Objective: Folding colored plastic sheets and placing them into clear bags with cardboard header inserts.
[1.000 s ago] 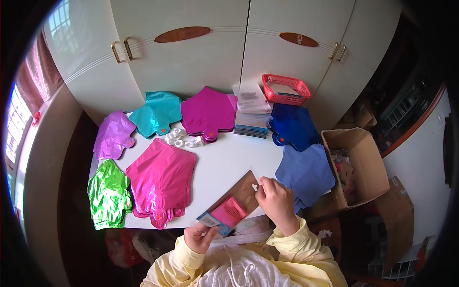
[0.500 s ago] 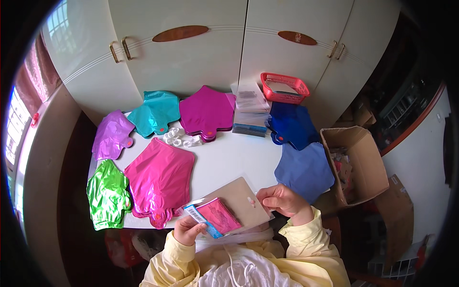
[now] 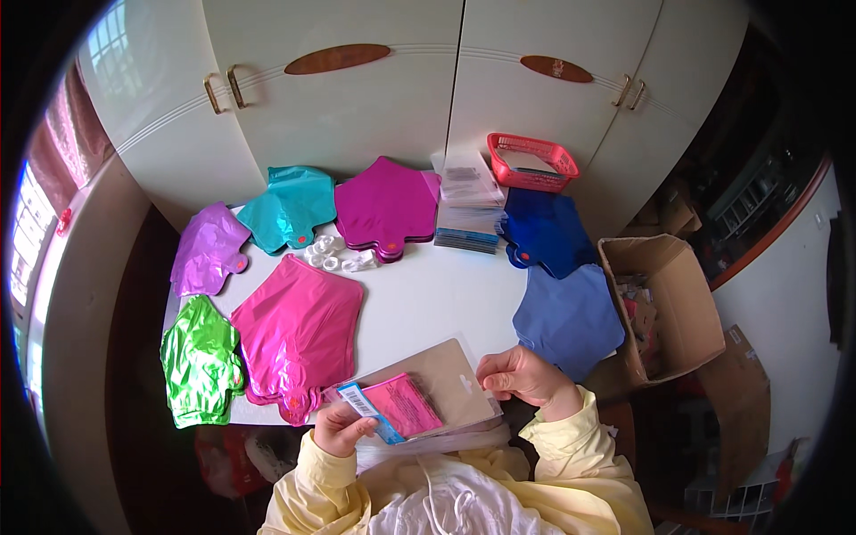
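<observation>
Near the table's front edge, my left hand (image 3: 340,430) grips the lower left corner of a clear plastic bag (image 3: 453,352). Inside lies a folded pink foil piece (image 3: 406,406) against a tan backing card (image 3: 437,366), and a blue-and-white label strip (image 3: 374,417) runs along its left side. My right hand (image 3: 526,379) is closed in a pinch just by the bag's right edge; whatever is between the fingertips cannot be made out. Left of the bag is a stack of flat pink foil balloons (image 3: 303,321), with shiny green foil balloons (image 3: 198,361) beyond it.
Purple (image 3: 209,250), teal (image 3: 287,209), magenta (image 3: 385,205), dark blue (image 3: 548,232) and light blue foil stacks (image 3: 571,316) ring the white table (image 3: 437,294). White ribbon rolls (image 3: 330,254), stacked packets (image 3: 468,218) and a red basket (image 3: 535,178) sit behind. An open carton (image 3: 678,303) stands right.
My right hand's fingertips have shifted slightly left and closed more tightly by the bag's right edge. The bag has tilted and moved a little left and down with my left hand.
</observation>
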